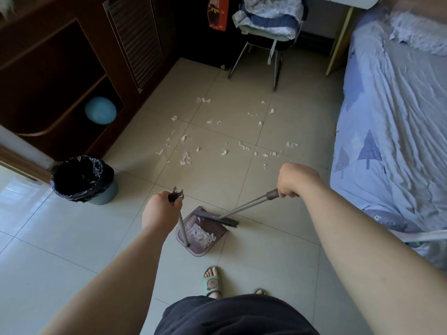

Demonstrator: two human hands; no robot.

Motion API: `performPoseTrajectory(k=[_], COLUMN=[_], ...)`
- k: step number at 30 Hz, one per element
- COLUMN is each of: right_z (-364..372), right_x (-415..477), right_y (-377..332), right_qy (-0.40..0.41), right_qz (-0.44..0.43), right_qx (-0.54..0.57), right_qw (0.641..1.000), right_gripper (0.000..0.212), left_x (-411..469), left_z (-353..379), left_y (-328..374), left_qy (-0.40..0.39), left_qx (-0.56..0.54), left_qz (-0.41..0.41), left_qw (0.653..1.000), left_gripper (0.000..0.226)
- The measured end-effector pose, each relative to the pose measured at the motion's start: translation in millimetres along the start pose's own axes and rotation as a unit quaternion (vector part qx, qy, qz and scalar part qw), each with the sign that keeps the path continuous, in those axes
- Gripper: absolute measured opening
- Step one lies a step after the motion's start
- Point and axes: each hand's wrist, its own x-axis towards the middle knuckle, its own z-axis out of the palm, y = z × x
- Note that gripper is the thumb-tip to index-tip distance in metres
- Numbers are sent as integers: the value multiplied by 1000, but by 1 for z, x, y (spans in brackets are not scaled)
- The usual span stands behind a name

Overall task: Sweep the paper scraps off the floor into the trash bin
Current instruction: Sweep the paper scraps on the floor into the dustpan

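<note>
Grey dustpan (198, 249) gripped by left hand (160, 210), broom (246, 206) gripped by right hand (296, 180).

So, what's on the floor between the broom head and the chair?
Scattered paper scraps on tile, between broom head and chair; the head view shows it.

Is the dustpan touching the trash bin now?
Apart. The head view shows bare floor tiles between the dustpan and the trash bin.
</note>
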Motion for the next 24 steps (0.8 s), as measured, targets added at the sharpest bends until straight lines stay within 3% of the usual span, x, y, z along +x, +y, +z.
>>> performPoseTrajectory(k=[6, 8, 11, 14, 17, 21, 24], right_z=[18, 29, 48, 52, 36, 1, -9], right_x=[-1, -1, -1, -6, -7, -9, -13], right_y=[5, 1, -6, -15, -18, -9, -1], right_qy=[13, 18, 21, -8, -39, 10, 31], right_qz=[9, -13, -59, -115, -118, -101, -84], right_qx=[39, 28, -5, -35, -46, -39, -37], right_qw=[999, 999, 998, 993, 991, 994, 995], right_gripper=[26, 7, 21, 4, 29, 19, 23], left_x=[-7, -9, -10, -10, -8, -4, -3], left_z=[2, 1, 1, 1, 0, -1, -1], left_y=[-1, -3, -7, -10, -11, -5, 4], left_qy=[0, 1, 0, -6, -7, -7, -8], left_qx=[-4, -2, 1, 5, 3, 2, 3], left_qz=[-6, -9, -5, -4, 2, 6, 17], left_qw=[1000, 1000, 1000, 1000, 1000, 1000, 1000], left_gripper=[24, 24, 24, 25, 26, 26, 25])
